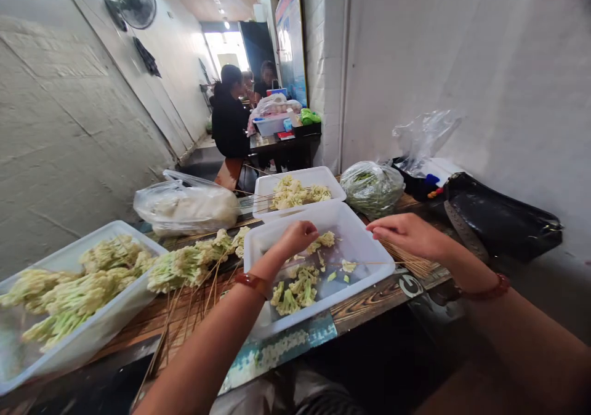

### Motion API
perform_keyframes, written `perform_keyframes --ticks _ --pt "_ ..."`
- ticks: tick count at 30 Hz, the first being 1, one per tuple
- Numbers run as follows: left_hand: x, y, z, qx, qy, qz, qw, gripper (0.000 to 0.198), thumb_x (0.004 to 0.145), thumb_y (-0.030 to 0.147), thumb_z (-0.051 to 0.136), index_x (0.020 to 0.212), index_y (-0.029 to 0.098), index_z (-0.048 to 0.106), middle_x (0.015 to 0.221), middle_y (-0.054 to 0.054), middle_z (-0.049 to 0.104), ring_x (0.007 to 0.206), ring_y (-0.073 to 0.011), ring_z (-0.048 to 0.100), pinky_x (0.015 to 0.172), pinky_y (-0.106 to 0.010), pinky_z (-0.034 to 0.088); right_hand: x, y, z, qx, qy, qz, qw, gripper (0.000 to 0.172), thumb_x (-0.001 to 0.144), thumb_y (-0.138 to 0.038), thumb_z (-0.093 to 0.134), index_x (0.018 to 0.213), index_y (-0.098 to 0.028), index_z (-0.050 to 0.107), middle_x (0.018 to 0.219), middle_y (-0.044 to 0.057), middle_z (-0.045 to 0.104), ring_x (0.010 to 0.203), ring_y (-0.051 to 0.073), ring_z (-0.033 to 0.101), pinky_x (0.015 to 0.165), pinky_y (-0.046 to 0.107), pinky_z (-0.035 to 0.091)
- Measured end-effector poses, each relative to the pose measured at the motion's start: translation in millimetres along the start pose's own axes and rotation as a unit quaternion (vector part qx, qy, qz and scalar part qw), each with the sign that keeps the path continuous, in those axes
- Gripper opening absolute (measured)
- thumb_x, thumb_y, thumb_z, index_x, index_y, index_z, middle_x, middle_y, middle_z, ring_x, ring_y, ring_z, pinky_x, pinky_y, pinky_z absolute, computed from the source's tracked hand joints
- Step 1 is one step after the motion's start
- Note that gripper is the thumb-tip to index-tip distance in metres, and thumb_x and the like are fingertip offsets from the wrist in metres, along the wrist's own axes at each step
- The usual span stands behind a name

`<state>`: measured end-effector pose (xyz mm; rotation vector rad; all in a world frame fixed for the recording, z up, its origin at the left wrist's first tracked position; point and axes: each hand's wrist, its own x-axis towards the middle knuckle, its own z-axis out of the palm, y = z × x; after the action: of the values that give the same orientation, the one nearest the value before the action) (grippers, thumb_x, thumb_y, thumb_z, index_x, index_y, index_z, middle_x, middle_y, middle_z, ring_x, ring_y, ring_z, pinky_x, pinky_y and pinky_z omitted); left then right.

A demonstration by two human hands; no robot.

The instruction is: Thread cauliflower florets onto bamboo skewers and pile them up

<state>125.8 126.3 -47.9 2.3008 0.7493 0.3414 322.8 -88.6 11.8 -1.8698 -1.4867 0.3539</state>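
Observation:
My left hand [299,237] is over the white plastic tray [388,267] in front of me, its fingers curled; whatever they hold is hidden. Below it, cauliflower florets [298,292] and small crumbs lie in the tray. Past the tray's right side, my right hand [409,233] points left with fingers pressed together; I cannot make out anything in them. Beneath that hand is a bundle of thin wooden skewers [413,261]. One skewer reaches over the tray's rim. Cauliflower threaded on skewers [184,267] lies to the left of the tray.
Large cauliflower pieces fill a left tray [120,304]. Behind stand another tray [335,187] with florets, a white-filled plastic bag [189,209] and a bag of green vegetables [372,187]. A black bag [503,218] lies at right. Two people [231,113] sit farther back.

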Motion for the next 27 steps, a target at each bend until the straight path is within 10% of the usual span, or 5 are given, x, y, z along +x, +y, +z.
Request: perform_keyframes --ticks 5,17,27 --pt "9 5 17.3 0.089 -0.008 -0.003 0.996 0.012 0.069 0.019 0.058 0.067 0.015 0.069 0.07 -0.007 0.066 0.068 -0.0176 0.055 0.07 -0.029 0.043 -16 44 -18 0.02 0.024 0.072 0.997 0.045 0.089 -0.043 0.045 0.11 -0.01 0.068 0.089 0.011 0.075 0.083 0.022 0.069 0.074 0.03 0.05" --pt "14 19 49.0 0.149 -0.014 -0.087 0.985 0.015 0.062 0.018 0.067 0.074 0.011 0.072 0.082 -0.02 0.069 0.094 -0.0357 0.06 0.086 -0.045 0.04 -45 109 39 -0.059 0.059 0.081 0.993 0.034 0.082 -0.047 0.05 0.097 -0.026 0.072 0.106 0.008 0.073 0.101 0.03 0.067 0.089 0.045 0.05" --pt "-14 9 -23.4 -0.076 -0.039 -0.035 0.996 0.044 0.07 0.025 0.06 0.112 0.013 0.063 0.066 0.002 0.056 0.059 -0.0099 0.05 0.055 -0.021 0.038 -51 107 53 -0.018 0.131 0.097 0.986 0.036 0.084 -0.049 0.047 0.103 -0.026 0.068 0.11 0.008 0.07 0.103 0.03 0.064 0.086 0.045 0.051"
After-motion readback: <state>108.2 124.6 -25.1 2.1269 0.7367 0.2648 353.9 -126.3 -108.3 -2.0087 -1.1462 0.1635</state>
